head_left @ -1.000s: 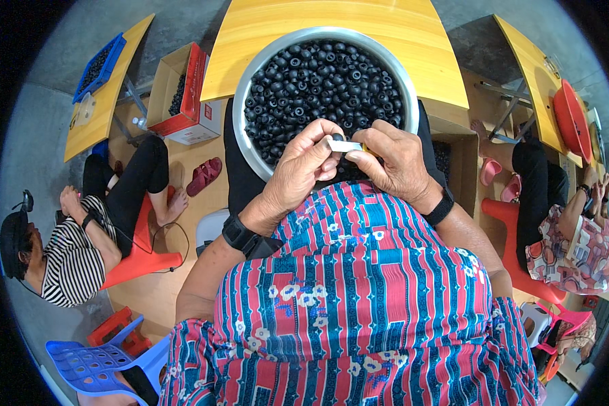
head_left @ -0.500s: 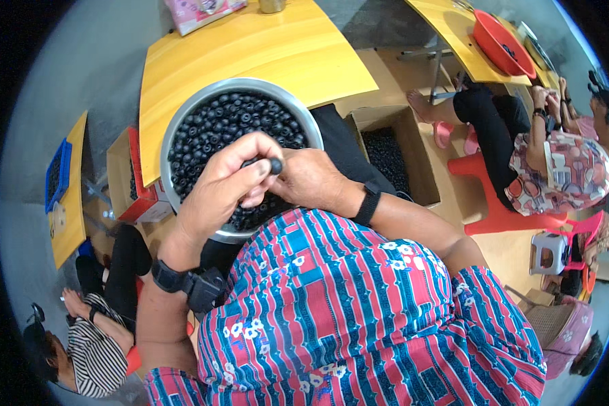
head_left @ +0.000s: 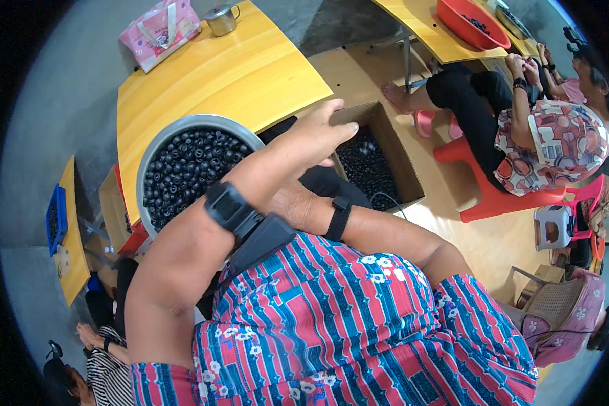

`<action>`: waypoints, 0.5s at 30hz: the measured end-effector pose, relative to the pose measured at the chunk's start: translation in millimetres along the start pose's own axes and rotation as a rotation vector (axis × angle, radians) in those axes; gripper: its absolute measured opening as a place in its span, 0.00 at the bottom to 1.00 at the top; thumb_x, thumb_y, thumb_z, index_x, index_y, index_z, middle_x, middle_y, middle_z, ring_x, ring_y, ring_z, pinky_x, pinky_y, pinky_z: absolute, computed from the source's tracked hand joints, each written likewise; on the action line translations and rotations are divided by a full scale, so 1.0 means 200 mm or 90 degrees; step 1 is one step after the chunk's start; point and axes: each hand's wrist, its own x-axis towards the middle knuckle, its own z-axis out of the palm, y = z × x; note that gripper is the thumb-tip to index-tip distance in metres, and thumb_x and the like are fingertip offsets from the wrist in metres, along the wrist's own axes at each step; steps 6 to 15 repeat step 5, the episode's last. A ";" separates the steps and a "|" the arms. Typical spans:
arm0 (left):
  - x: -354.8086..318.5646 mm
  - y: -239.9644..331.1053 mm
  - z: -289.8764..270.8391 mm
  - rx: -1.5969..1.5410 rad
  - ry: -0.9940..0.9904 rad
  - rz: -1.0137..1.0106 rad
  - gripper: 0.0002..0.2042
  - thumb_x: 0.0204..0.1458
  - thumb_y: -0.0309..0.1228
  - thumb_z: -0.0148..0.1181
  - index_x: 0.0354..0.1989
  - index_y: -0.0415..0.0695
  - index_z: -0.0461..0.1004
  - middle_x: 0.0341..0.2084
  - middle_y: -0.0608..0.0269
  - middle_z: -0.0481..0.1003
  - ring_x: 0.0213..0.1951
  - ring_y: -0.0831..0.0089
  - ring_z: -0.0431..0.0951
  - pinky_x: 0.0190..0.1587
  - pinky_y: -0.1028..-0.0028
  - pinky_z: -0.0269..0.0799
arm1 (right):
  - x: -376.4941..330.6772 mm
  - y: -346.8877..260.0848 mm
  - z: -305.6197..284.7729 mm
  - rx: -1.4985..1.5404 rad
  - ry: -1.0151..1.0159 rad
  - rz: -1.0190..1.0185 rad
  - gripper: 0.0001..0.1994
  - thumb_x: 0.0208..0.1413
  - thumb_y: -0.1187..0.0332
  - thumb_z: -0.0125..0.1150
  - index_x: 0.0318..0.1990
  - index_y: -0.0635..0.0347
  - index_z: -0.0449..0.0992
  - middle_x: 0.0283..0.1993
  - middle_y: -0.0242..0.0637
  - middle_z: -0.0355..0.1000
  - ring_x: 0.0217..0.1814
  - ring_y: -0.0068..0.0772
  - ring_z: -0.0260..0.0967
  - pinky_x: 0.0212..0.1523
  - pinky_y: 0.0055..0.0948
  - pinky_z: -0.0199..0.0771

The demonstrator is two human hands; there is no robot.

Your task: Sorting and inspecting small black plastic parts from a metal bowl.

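Note:
A metal bowl [head_left: 142, 174] sits in front of me, full of small black bead-like balls [head_left: 189, 162], many with a ring-shaped mark. My left hand [head_left: 318, 135] stretches across to the right, at the near-left edge of an open cardboard box [head_left: 407, 152]. Its fingers are apart and no ball shows in them. Inside that box lie many small dark pieces [head_left: 367, 166]. My right hand [head_left: 287, 201] is beneath my left forearm, near the bowl's right side; its fingers are hidden.
The bowl overlaps a yellow table [head_left: 210, 74] bearing a pink bag [head_left: 159, 34] and a metal mug [head_left: 221, 20]. Another box [head_left: 115, 210] stands left. People sit nearby; a red basin [head_left: 463, 27] is on the far-right table. A red stool [head_left: 480, 186] stands right.
My left hand has left the bowl and swung right to the box; the ball pinched there before no longer shows in it. My view has shifted, and my right hand is now under my left forearm.

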 end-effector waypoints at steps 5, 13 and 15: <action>-0.31 -0.07 -0.21 0.139 0.178 0.277 0.32 0.52 0.38 0.59 0.66 0.49 0.57 0.66 0.50 0.57 0.63 0.50 0.63 0.59 0.62 0.65 | 0.06 -0.02 -0.01 -0.060 0.235 -0.166 0.22 0.51 0.63 0.64 0.54 0.58 0.71 0.53 0.51 0.70 0.57 0.52 0.67 0.59 0.49 0.62; -0.31 -0.07 -0.21 0.139 0.178 0.277 0.32 0.52 0.38 0.59 0.66 0.49 0.57 0.66 0.50 0.57 0.63 0.50 0.63 0.59 0.62 0.65 | 0.06 -0.02 -0.01 -0.060 0.235 -0.166 0.22 0.51 0.63 0.64 0.54 0.58 0.71 0.53 0.51 0.70 0.57 0.52 0.67 0.59 0.49 0.62; -0.31 -0.07 -0.21 0.139 0.178 0.277 0.32 0.52 0.38 0.59 0.66 0.49 0.57 0.66 0.50 0.57 0.63 0.50 0.63 0.59 0.62 0.65 | 0.06 -0.02 -0.01 -0.060 0.235 -0.166 0.22 0.51 0.63 0.64 0.54 0.58 0.71 0.53 0.51 0.70 0.57 0.52 0.67 0.59 0.49 0.62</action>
